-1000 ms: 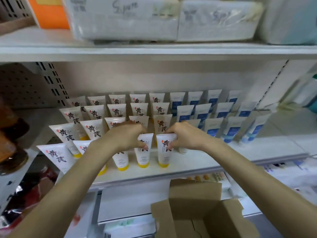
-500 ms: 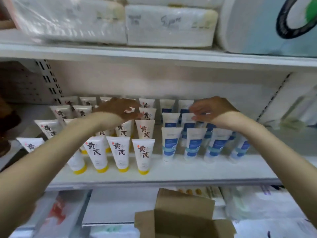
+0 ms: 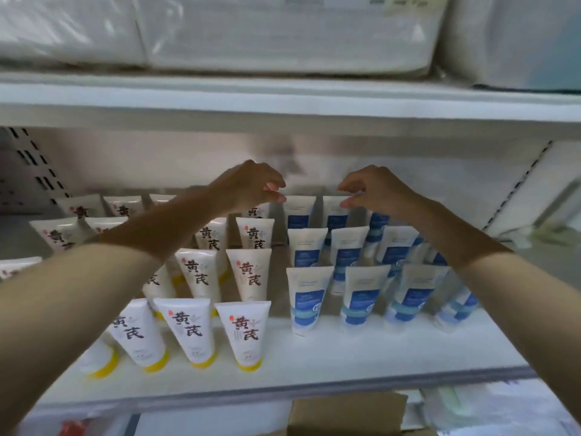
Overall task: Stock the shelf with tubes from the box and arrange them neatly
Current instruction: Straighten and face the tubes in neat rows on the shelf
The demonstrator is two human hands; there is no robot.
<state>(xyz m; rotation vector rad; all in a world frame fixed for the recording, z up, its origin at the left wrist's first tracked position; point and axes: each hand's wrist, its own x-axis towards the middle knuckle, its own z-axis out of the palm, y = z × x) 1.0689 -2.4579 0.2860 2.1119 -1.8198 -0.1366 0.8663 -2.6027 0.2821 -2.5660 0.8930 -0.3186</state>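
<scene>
About sixteen cream tubes (image 3: 245, 332) with yellow caps stand in four rows on the 9 o'clock half of the shelf (image 3: 345, 357), some hidden behind the left forearm. At least eleven blue tubes (image 3: 309, 297) stand in three rows on the 3 o'clock half. One cardboard box (image 3: 345, 413) shows at 6 o'clock.

Half a second ago the hands hung wider apart over the middle rows. Now both reach the back row, closer together.

The left hand (image 3: 251, 184) has loosely curled fingers and visibly grasps nothing. The right hand (image 3: 377, 190) has its fingertips at the top edge of a back-row blue tube (image 3: 334, 215); I cannot tell whether it is pinching.

Each cream tube reads 黄芪 in black brush characters beside a small red seal. The blue labels are too blurred to read.
</scene>
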